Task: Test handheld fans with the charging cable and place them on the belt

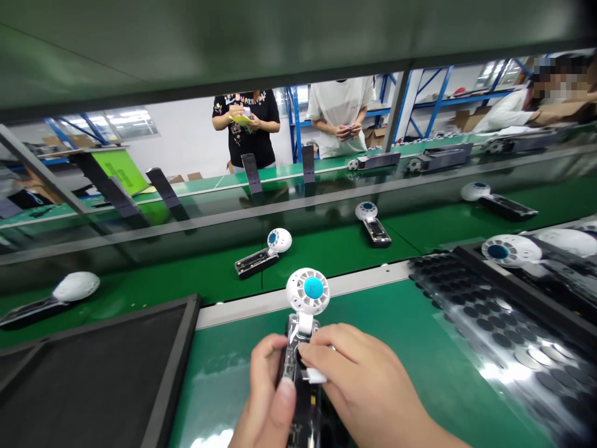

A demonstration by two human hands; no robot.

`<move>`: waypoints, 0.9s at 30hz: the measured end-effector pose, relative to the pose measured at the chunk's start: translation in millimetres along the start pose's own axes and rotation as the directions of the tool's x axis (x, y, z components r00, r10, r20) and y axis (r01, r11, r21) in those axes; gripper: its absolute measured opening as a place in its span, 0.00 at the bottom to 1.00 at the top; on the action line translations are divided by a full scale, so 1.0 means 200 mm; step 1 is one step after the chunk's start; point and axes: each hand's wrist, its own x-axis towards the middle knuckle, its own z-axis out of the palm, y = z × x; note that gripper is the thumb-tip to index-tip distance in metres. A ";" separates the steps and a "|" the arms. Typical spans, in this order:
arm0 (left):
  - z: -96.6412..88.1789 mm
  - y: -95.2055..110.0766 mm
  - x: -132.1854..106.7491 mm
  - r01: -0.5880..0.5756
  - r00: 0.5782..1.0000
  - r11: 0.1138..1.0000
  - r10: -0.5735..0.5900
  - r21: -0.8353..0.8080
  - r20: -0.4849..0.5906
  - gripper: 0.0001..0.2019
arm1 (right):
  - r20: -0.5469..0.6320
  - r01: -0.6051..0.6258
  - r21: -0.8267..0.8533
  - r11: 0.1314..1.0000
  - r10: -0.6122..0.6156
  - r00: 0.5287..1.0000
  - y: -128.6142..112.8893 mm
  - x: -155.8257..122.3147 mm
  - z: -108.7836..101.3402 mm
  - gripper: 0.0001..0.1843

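At six o'clock in the head view, the left hand [265, 389] wraps the dark clear-cased handle of a small handheld fan [305, 330], thumb laid along its side, so the body sits steady and upright with the white head and blue hub facing the camera. The right hand [359, 379] comes in from four o'clock; its grip is pinched shut, fingertips pressing a small white piece [316, 375] against the handle just below the neck, where the left hand's hold gives it something to push against. The fan is lifted just over the green desk [410, 330], close to the body for a near look. At three o'clock lies a sheet of dark round pads [485, 323], within easy reach. At eight o'clock sits a black tray [93, 373]. More fans [263, 252] lie flat along the conveyor belt [326, 242] at twelve o'clock, spaced apart.
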 end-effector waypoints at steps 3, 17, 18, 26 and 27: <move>0.02 -0.01 0.02 0.053 0.988 0.971 -0.085 -0.234 -0.126 0.36 | -0.013 0.053 0.012 0.999 -0.052 0.999 0.00 0.00 0.01 0.15; 0.01 0.01 0.06 0.161 0.954 0.891 -0.251 -0.424 -0.165 0.30 | 0.250 -0.319 0.616 0.720 0.206 0.946 0.07 -0.01 0.01 0.14; 0.01 0.01 0.06 0.142 0.960 0.872 -0.236 -0.468 -0.149 0.31 | 0.310 -0.440 0.625 0.645 0.313 0.898 0.07 -0.01 0.01 0.14; 0.00 0.09 0.03 0.185 0.966 0.879 -0.245 -0.439 -0.085 0.30 | 0.697 -0.774 0.442 0.454 0.369 0.615 0.02 0.07 -0.13 0.11; 0.00 0.09 0.03 0.193 0.965 0.890 -0.248 -0.414 -0.082 0.31 | 0.709 -0.766 0.453 0.457 0.337 0.620 0.02 0.07 -0.14 0.12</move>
